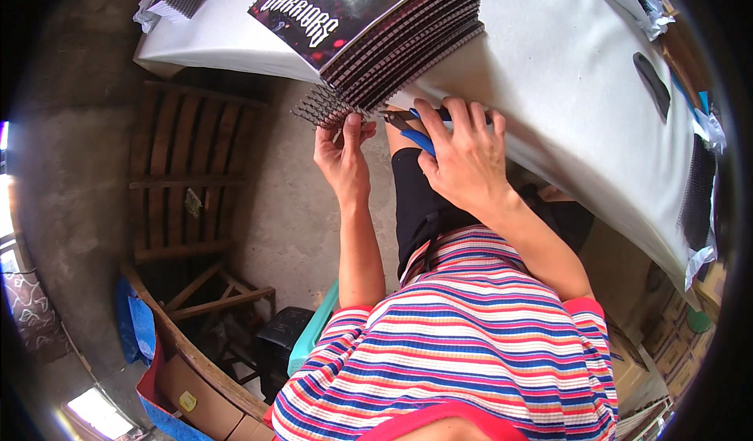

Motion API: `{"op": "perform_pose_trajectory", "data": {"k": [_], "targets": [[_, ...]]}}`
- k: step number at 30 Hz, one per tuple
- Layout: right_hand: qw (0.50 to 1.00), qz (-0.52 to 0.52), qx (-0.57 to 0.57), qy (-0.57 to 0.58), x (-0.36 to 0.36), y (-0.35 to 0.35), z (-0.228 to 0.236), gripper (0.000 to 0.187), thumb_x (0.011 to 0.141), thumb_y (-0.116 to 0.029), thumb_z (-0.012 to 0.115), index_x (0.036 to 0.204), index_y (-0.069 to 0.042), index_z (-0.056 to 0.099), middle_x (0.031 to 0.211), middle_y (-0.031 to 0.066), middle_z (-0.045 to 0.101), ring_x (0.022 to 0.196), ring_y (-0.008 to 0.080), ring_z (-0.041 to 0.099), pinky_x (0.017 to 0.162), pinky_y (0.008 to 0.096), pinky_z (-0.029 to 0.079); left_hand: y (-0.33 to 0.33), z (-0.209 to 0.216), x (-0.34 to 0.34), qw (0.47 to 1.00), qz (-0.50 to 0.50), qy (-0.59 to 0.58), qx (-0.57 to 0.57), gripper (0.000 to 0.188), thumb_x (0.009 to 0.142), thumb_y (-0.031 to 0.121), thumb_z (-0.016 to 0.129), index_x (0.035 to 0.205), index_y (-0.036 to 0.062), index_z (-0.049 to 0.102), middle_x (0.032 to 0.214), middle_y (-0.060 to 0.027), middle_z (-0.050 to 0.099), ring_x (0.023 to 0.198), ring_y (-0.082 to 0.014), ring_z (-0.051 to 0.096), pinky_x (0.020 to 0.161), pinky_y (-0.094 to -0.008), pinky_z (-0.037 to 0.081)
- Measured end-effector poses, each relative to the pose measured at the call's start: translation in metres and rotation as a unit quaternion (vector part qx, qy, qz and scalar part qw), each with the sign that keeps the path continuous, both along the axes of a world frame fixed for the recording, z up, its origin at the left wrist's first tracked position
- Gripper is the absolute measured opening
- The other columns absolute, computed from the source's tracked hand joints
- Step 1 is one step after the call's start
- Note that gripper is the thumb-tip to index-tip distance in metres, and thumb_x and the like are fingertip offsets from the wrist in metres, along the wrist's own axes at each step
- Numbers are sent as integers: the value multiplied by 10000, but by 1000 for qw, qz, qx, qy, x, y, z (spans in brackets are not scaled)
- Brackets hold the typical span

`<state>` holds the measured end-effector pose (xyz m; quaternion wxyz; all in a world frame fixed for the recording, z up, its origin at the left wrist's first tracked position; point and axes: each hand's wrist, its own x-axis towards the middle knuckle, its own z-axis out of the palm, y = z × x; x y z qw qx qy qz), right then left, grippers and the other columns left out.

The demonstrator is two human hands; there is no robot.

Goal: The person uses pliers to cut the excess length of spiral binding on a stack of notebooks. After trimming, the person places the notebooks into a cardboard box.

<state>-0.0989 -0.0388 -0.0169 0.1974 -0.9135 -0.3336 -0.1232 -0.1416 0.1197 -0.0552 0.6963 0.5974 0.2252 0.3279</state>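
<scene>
1. The left hand [343, 158] has its grip closed on a dark binding wire [318, 107], pinched between thumb and fingers just off the surface's [533, 80] near edge. Most of the wire's loops stick out to the left unsupported, so a loose pinch could let it twist or drop to the floor [290, 174].

2. The right hand [468, 158] has its grip wrapped around blue-handled pliers [417, 136], handles spread apart; whether the tips are parted I cannot tell. Those tips point left and sit just beside the left fingers, so a hasty squeeze or a slip could nip skin.

3. The loops are thin and crowded together. If the pliers come in at a slant, they might catch a neighbouring loop and bend it out of line.

4. The stack of spiral-bound notebooks [392, 52] stands beyond the hands, its near corner close to the edge. A knock from the wire or either wrist could make the stack slide, and its glossy top cover might be scratched by a wire end.

5. Both hands work in the air, without the surface beneath them to steady them, so a small tremor could spoil the aim.
</scene>
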Motion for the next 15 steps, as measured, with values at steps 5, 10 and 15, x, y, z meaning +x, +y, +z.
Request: {"op": "perform_pose_trajectory", "data": {"k": [5, 10, 15], "targets": [[1000, -1, -18, 10, 1, 8, -4, 522, 676, -261, 677, 1166, -160, 528, 1018, 77, 501, 933, 254, 495, 785, 450, 352, 0, 0, 0, 1000, -2, -5, 0, 186, 874, 158, 627, 942, -8, 576, 875, -66, 616, 697, -142, 625, 645, -267, 536], [1000, 0, -15, 7, 2, 15, -4, 461, 693, -293, 687, 1113, -141, 571, 989, 76, 527, 912, 243, 527, 756, 444, 393, 1, 1, 1, 1000, -5, -14, -12, 189, 861, 108, 637, 950, -38, 556, 864, -86, 607, 702, -170, 632, 658, -296, 542], [996, 23, 7, 80, 14, 15, -17, 364, 704, -262, 698, 1032, -136, 604, 928, 69, 563, 891, 244, 579, 716, 429, 463, 1, -1, 1, 1000, -9, -22, -18, 189, 860, 117, 640, 945, -36, 566, 850, -85, 614, 685, -156, 623, 654, -290, 540]]}}
